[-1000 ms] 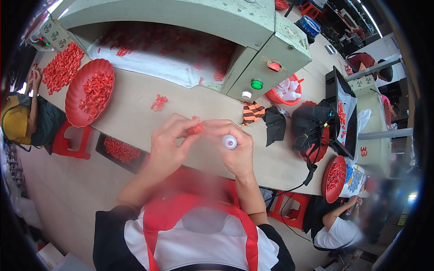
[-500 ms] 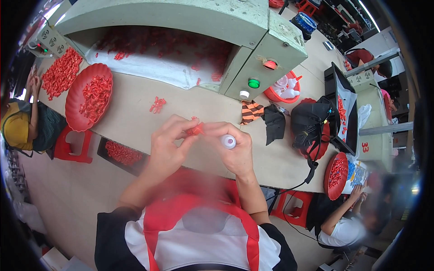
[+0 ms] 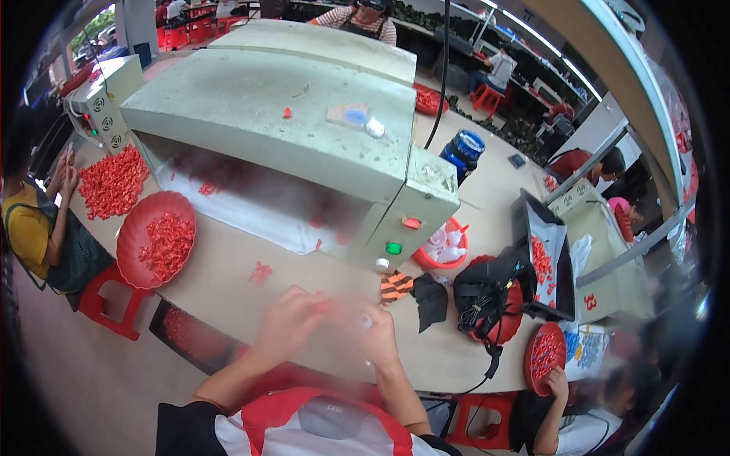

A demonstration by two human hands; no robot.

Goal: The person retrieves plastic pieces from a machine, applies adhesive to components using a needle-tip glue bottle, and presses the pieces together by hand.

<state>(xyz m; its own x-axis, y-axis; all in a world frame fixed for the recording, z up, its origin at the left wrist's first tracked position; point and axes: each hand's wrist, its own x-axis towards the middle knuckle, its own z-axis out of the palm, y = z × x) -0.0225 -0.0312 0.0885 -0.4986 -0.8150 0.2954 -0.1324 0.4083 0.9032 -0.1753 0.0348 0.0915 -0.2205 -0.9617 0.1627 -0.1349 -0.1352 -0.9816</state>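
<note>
1. While haze blurs the middle of the view, a small, glossy red plastic piece (image 3: 322, 305) shows at the left hand's (image 3: 285, 327) fingertips, above the table and in front of the body; the thumb and fingers are pinched narrow on it, probably to steady something so small.

2. Close beside it, the right hand (image 3: 378, 338) is curled around a white, round-ended plastic bottle (image 3: 366, 321), likely gripped in the palm so the fingertips stay usable; whether they touch the piece, I cannot tell.

3. Just beyond the hands, a loose little cluster of red plastic pieces (image 3: 260, 273) lies on the beige tabletop (image 3: 205, 266), presumably for easy reach.

4. To the left, a scalloped red plastic bowl (image 3: 133, 239) holds many similar pieces, its rim seemingly keeping them together.

5. Farther back, a pale green metal machine (image 3: 281, 91) spans the table; white sheeting in its opening (image 3: 228, 223) bears more red pieces, perhaps to keep them clean.

6. Right of that, a round red plastic basket (image 3: 441, 266) gathers white bottles.
</note>
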